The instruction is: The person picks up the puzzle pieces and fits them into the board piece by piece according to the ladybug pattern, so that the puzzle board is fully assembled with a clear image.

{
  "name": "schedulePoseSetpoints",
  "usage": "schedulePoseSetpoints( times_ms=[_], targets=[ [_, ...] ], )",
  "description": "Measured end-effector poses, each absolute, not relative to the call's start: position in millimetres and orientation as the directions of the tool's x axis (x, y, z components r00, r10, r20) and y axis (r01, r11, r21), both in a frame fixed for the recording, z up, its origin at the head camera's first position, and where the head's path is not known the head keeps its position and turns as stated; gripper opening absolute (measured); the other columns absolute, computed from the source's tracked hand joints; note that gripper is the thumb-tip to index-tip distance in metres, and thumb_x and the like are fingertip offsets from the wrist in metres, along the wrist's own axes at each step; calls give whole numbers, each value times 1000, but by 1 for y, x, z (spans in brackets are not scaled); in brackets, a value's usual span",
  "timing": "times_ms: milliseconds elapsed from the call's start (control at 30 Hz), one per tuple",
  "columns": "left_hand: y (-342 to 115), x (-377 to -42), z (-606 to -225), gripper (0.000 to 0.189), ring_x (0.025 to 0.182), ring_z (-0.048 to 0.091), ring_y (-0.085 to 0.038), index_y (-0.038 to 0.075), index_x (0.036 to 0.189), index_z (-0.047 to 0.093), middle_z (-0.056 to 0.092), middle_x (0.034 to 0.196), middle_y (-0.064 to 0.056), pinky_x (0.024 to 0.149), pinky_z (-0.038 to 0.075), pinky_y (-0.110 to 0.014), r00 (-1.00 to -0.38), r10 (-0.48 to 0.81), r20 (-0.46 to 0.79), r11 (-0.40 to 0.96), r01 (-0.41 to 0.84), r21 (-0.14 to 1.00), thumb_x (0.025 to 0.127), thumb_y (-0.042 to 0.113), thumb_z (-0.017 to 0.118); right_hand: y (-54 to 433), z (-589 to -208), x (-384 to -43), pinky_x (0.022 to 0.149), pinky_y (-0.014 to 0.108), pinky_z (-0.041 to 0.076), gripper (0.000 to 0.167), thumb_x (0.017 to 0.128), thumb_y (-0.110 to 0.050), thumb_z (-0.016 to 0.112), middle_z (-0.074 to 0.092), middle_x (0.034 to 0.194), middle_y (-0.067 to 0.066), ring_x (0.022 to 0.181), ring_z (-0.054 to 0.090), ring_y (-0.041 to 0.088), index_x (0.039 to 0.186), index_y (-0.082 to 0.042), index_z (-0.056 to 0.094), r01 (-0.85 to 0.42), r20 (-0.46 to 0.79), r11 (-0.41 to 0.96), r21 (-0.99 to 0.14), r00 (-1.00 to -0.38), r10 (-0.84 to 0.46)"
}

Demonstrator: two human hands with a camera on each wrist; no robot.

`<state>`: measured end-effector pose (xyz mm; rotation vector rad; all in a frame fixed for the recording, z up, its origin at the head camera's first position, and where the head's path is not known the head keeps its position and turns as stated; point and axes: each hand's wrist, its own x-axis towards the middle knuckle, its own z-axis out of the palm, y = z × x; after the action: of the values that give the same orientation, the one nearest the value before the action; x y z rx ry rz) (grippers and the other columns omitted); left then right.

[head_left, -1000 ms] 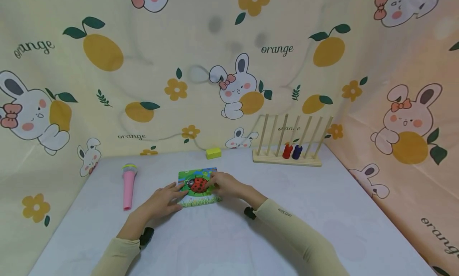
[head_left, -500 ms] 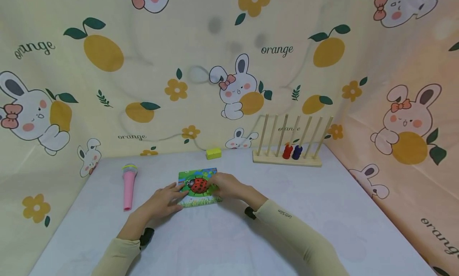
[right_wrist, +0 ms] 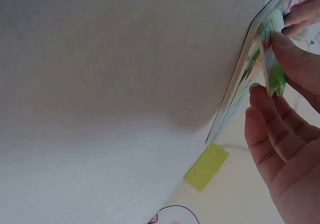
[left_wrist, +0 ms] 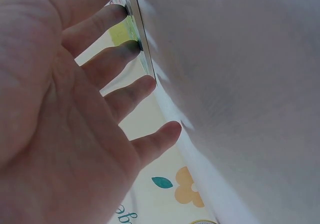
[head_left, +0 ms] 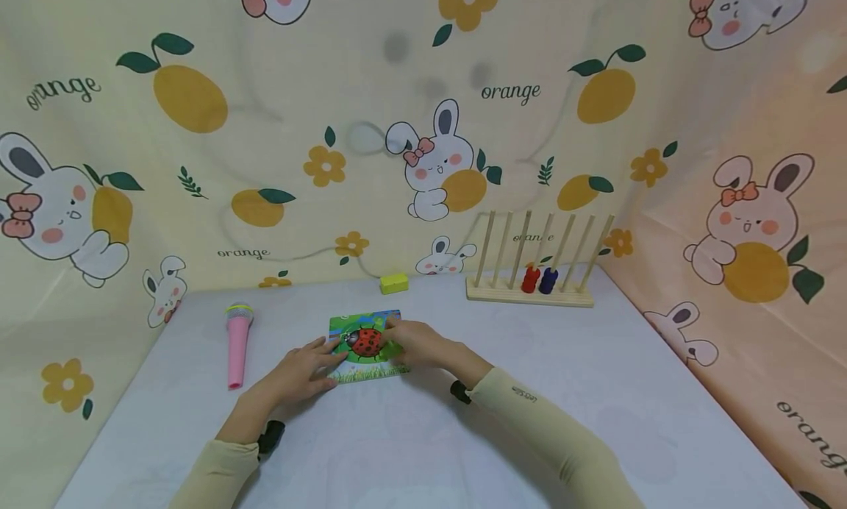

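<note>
A ladybug jigsaw puzzle (head_left: 367, 374) in a flat square board lies on the white table, its red ladybug picture facing up. My left hand (head_left: 306, 369) spreads over its left side, fingers fairly straight, with fingertips at the board's edge in the left wrist view. At the right side, my right hand (head_left: 420, 343) pinches a thin green puzzle piece (right_wrist: 276, 73) between thumb and fingers. In the right wrist view that piece stands tilted up from the board, its lower edge close to the picture. The right fingers hide part of the puzzle's right side in the head view.
A pink toy microphone (head_left: 237, 347) lies left of the left hand. Behind the puzzle sits a yellow block (head_left: 394, 283). A wooden peg stand (head_left: 529, 296) with red beads (head_left: 531, 279) and dark blue beads (head_left: 548, 281) stands at the back right, near the patterned cloth backdrop.
The right hand has shifted slightly down at the puzzle's right side, and its fingers have changed their angle around the piece. The left hand has stayed in place.
</note>
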<state>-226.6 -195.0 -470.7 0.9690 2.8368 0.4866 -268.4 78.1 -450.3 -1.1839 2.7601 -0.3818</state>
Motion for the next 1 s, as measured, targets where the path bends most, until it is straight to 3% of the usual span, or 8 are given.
schedulePoseSetpoints(
  times_ms=[233,567,800,1000],
  targets=[
    [-195,-227,-469,52,139,33,-51,6,139,59,41,153,-21,100,35,-72,-794,608,-3,750,573,331,93,26,71,78,-451,-267,70,20,44,34,81,-16,84,54,107,-2,81,51,7,113,-13,73,-707,12,660,-255,-685,-729],
    [-195,-226,-470,51,139,33,-51,6,139,59,41,153,-21,100,34,-71,-795,606,-2,751,572,330,93,27,71,78,-454,-268,79,22,48,36,82,-21,85,54,115,1,99,52,10,115,-13,74,-715,30,663,-221,-684,-729],
    [-195,-226,-471,51,139,33,-51,6,139,59,41,153,-21,100,34,-71,-796,606,3,750,572,333,93,26,71,78,-453,-266,78,22,49,44,81,-22,85,52,112,0,96,52,10,120,-10,69,-726,39,660,-196,-678,-734],
    [-195,-225,-472,51,139,33,-52,5,138,59,41,153,-22,100,33,-72,-792,610,17,741,579,341,93,24,72,78,-453,-265,78,23,48,38,79,-17,86,53,111,0,94,52,10,114,-11,72,-723,38,651,-232,-676,-736]
  ],
)
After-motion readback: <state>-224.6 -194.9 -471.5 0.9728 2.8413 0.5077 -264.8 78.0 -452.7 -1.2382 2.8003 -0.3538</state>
